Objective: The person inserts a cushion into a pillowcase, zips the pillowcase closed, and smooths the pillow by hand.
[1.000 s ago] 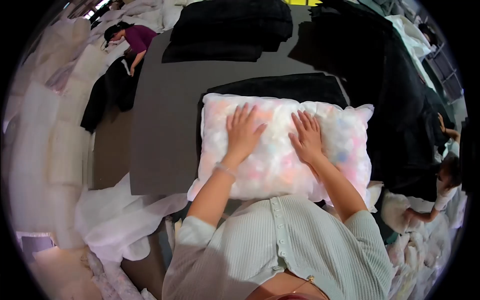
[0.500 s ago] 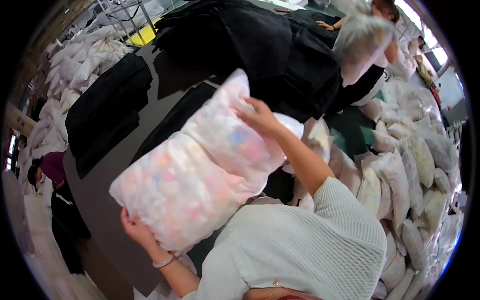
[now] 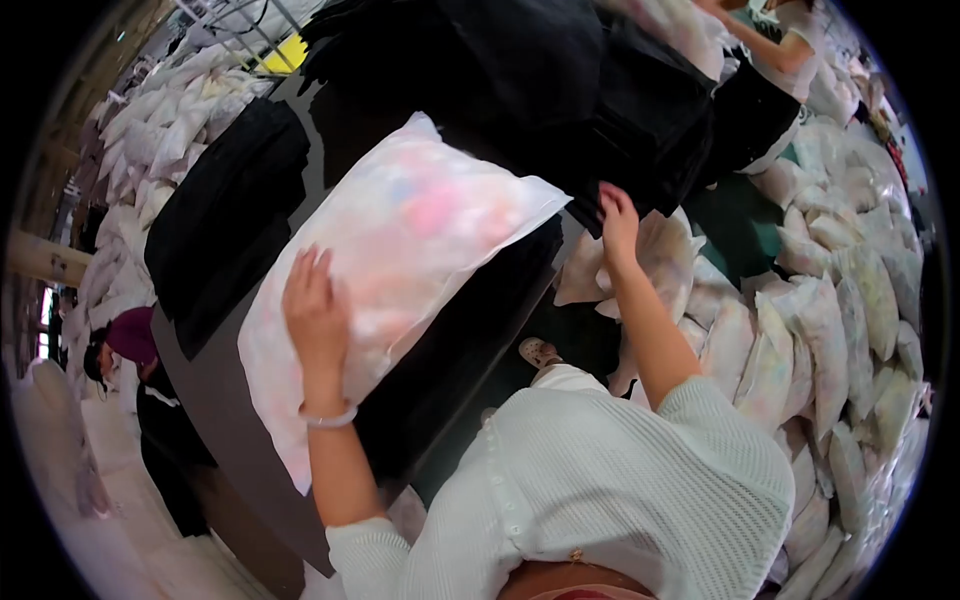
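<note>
Over a grey table (image 3: pixel 222 425), with bagged bundles (image 3: pixel 845 285) heaped beyond, a stuffed white pillow (image 3: pixel 430 240) is seen across black cloth (image 3: pixel 430 370).
The pillow is touched by the flat left hand (image 3: pixel 317 310), its fingers laid nearly together; the right hand (image 3: pixel 618 220) is held apart near one corner, fingers bent, any pinch impossible to tell. With one-handed contact, the pillow might be skewed and the loose cloth rucked. No brand, label or writing can be read.

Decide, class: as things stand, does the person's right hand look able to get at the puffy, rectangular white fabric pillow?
Probably yes: the right hand appears just off one corner of the white pillow; nothing visibly blocks the gap.
</note>
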`<state>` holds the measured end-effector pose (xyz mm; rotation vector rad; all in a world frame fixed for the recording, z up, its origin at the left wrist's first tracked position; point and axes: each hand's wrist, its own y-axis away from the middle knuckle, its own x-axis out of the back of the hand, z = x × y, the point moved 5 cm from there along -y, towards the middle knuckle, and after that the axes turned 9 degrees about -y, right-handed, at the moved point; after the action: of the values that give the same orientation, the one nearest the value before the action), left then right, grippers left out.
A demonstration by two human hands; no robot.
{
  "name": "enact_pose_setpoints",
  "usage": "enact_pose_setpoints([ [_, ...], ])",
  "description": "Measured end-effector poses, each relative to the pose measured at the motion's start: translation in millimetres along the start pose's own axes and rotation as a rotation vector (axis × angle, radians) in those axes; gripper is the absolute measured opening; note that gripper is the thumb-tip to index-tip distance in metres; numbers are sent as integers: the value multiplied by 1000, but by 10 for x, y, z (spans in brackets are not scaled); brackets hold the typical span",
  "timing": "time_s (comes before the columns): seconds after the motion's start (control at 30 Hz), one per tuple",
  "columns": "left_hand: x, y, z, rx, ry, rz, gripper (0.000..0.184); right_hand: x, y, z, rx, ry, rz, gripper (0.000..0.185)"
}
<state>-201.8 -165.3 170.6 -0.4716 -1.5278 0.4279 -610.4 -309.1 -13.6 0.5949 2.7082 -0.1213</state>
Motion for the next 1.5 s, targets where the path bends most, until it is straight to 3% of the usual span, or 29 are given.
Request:
enact_pose_setpoints([
  [0.07,-342,-412,320,-76,47,-58,36,447,203,464,-215,-17,-89,25],
  [0.13,-1029,-630,449,-9,78,-218,44,460,594,577,-541,-101,-105,26],
  [0.2,-1861,-401,716,-151,-123,-392,55,358,830,552,-685,-130,-201,27],
  [0.33,-2228,-195,1048,-232,-93,-401,62,279,847,761,-722,-162,-143,26],
  [0.47,-2684,-564,1059,-240,-372,-342,68,120,631,802,-764,-135,-210,26],
  [0.67,-2370,-399,925,-70,-201,-329,68,-69,667,596,-777,-124,-223,26],
  [0.73,-2093,-400,844,-11,50,-289,60,-36,685,646,-779,-178,-220,27],
  [0.77,-1975,-430,822,-10,31,-289,60,-69,689,629,-750,-241,-231,25],
  [0.83,-1565,-555,759,147,441,-65,45,-167,685,656,-791,-215,-271,24],
  [0.93,-1253,-674,905,250,608,-132,33,-371,586,511,-802,-124,-336,22],
  [1.0,-1271,-642,1036,235,601,-142,30,-535,531,311,-611,-103,-539,19],
  [1.07,-1443,-533,1064,249,604,-156,32,-656,408,117,-558,-186,-565,15],
  [1.13,-1522,-446,996,388,692,-218,33,-760,274,170,-698,-117,-596,17],
  [1.2,-1620,-325,959,699,995,-285,35,-763,200,328,-770,-53,-648,16],
  [1.33,-1676,-360,863,655,963,-211,36,-662,146,499,-883,129,-714,24],
  [1.47,-1666,-475,808,600,903,-201,33,-396,290,738,-973,43,-513,38],
  [1.5,-1650,-543,843,598,928,-183,33,-483,373,660,-1021,-187,-398,38],
])
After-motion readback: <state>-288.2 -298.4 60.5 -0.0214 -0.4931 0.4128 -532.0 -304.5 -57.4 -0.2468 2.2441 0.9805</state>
